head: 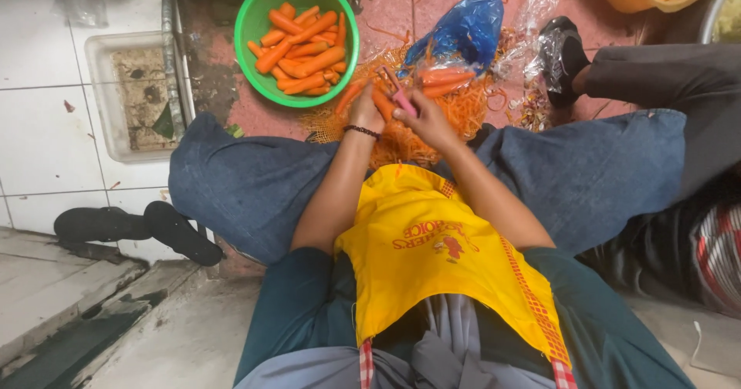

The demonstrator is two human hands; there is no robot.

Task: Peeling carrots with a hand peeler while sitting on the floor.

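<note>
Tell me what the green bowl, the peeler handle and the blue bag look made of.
Green bowl: likely plastic, smooth, uniform bright colour, slight sheen. Peeler in the right hand: pink handle, probably plastic; blade hidden. Blue bag: thin plastic film, crumpled and glossy.

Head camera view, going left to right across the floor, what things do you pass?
Black sandals → clear plastic tray → green bowl of carrots → left hand holding a carrot → right hand with pink peeler → blue plastic bag → black shoe
</note>
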